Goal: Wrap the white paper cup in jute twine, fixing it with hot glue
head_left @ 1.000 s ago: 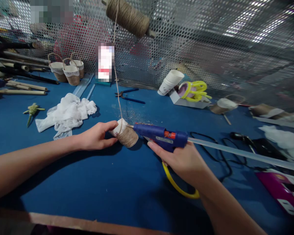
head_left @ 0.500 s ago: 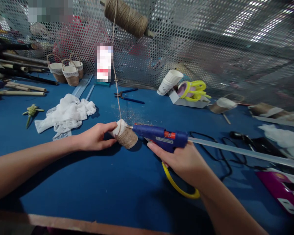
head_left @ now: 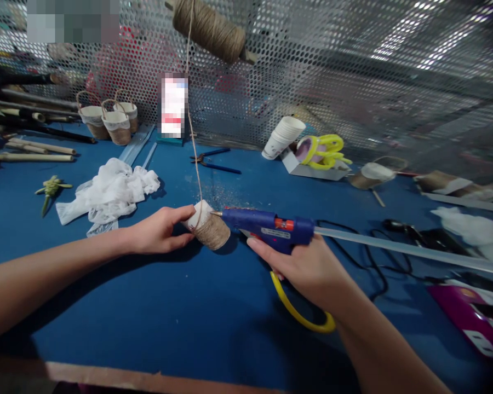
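Note:
My left hand (head_left: pixel 164 230) grips the white end of a paper cup (head_left: pixel 209 227), tilted on its side, its other part wrapped in brown twine. A strand of twine (head_left: pixel 196 156) runs down to the cup from a spool (head_left: pixel 208 30) hung above. My right hand (head_left: pixel 306 268) is closed round a blue hot glue gun (head_left: pixel 267 224), its nozzle at the cup by the edge of the wrapping. A long clear glue stick (head_left: pixel 394 249) sticks out of the gun's back. Beneath my right hand shows a yellow scissor handle (head_left: pixel 304 314); the rest is hidden.
White lace (head_left: pixel 110 189) lies left, with several twine-wrapped baskets (head_left: pixel 117 128) behind it. Pliers (head_left: pixel 216 161), a phone (head_left: pixel 172 106) with a blurred screen, and stacked cups (head_left: pixel 282 138) stand along the mesh wall. A black cord (head_left: pixel 378 273) and a purple packet (head_left: pixel 468 317) are right.
Hands, cup and glue gun hold nearly the same place. The whole view has shifted very slightly.

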Tool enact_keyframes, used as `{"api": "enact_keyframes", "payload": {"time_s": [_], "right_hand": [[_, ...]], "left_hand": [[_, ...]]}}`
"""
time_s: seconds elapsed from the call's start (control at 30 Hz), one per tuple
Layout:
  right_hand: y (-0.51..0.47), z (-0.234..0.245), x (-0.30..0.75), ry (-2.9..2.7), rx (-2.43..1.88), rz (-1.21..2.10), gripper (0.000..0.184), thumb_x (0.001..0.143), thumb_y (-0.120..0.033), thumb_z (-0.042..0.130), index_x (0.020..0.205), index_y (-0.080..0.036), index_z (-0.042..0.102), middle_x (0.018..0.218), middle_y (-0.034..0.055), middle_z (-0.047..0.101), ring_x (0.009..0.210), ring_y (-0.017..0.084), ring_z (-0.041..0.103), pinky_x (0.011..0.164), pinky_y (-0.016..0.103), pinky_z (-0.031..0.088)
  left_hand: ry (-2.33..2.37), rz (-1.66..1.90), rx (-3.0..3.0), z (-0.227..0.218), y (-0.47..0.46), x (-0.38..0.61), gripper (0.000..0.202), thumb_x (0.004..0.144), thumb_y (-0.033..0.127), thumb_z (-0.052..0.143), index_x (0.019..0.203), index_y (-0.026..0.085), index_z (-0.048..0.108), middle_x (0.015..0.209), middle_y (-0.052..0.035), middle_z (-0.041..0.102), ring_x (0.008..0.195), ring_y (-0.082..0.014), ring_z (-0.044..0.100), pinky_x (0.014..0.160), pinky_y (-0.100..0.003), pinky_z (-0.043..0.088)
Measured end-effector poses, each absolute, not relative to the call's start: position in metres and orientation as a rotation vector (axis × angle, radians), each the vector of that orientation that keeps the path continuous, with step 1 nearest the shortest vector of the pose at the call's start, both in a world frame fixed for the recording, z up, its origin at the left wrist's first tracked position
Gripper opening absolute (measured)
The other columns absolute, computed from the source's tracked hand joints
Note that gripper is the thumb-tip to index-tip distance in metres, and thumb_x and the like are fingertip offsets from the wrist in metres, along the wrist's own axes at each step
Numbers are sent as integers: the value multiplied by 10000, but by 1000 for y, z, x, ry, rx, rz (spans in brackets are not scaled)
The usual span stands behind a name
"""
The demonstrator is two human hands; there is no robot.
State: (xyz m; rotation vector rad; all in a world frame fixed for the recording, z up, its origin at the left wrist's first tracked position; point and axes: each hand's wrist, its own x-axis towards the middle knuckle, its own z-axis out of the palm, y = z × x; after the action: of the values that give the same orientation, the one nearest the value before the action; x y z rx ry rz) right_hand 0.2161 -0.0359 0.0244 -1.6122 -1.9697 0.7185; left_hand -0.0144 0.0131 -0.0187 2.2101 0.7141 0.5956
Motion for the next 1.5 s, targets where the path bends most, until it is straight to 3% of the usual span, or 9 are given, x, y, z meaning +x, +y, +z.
{"api": "enact_keyframes", "payload": {"time_s": [0.13,0.27,0.5,0.77,1.03,1.27,1.4,1.5], "right_hand": [[-35,27,216,-1993,-1603,724,160,724,-339,530,650,-221,608,479,-7,561,595,194,595,504,303,473],[-38,32,214,-1934,-1583,825,136,703,-319,553,612,-222,583,359,-57,451,352,116,446,371,252,394],[-35,32,216,-1832,-1750,966,376,697,-406,558,408,-222,406,344,-35,430,338,96,420,383,241,389],[-38,33,216,-1813,-1752,1004,233,691,-401,562,576,-204,516,364,-47,436,337,105,417,363,241,371],[-36,31,219,-1799,-1706,1099,352,703,-373,559,429,-214,406,359,-42,424,343,87,401,374,224,365],[-24,32,231,-1551,-1485,1420,171,727,-339,573,718,-169,554,430,-75,410,394,54,362,390,184,305],[1,27,242,-1380,-1541,1233,232,684,-353,616,749,-140,552,571,-28,513,504,65,467,468,188,376],[23,18,246,-1357,-1684,1063,251,707,-389,580,708,-144,525,588,-27,498,477,56,452,464,194,385]], "left_hand": [[699,604,2213,-18,13,-14,222,780,175,479,993,111,486,972,-76,583,853,-146,546,775,-246,427],[692,590,2230,-19,14,-15,175,778,166,473,949,134,491,948,-59,590,904,-163,545,809,-264,422],[683,594,2268,-20,15,-16,207,780,175,473,979,119,487,1018,-88,585,870,-154,555,772,-255,437],[693,570,2246,-18,13,-15,216,782,172,464,994,135,487,986,-64,592,843,-142,557,740,-233,438],[681,584,2245,-20,14,-15,206,780,172,470,980,127,485,1005,-80,586,885,-159,554,768,-248,432],[805,614,2196,-23,14,-13,174,763,175,487,933,137,484,877,-42,576,790,-142,541,712,-251,430],[860,672,2158,-23,16,-13,98,754,181,488,844,146,475,795,-18,548,727,-131,519,670,-246,419],[895,725,2133,-23,18,-13,84,745,185,487,818,145,472,776,-18,534,707,-131,503,650,-250,409]]}}
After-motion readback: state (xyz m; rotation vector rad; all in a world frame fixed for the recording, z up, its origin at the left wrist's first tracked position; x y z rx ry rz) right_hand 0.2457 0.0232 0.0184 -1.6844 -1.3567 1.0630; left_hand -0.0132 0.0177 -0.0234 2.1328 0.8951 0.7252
